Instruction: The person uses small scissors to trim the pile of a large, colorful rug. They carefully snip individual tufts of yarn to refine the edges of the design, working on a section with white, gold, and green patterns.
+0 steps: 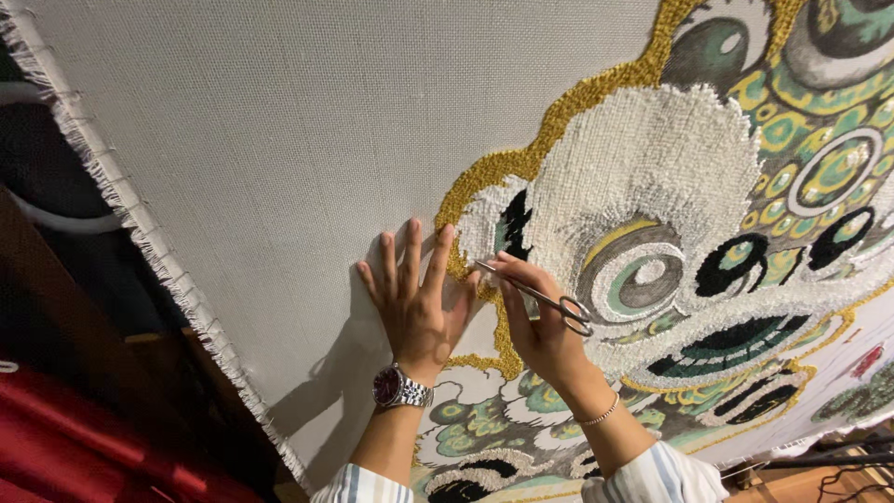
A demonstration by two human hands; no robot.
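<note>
A large grey cloth [279,140] is stretched upright in front of me, tufted with a lion-like face in white, gold, green and black yarn [670,214]. My left hand [414,298] lies flat on the cloth with fingers spread, just left of the gold outline [521,158]. A silver wristwatch [400,388] sits on that wrist. My right hand [540,326] grips small silver scissors [540,296], their tips touching the yarn at the gold and white edge. A thin bracelet [598,413] circles the right wrist.
The cloth's frayed left edge [140,224] runs diagonally down. Behind it, at lower left, are dark wooden parts [56,307] and red fabric [84,438]. A wooden surface with cables [819,470] shows at lower right.
</note>
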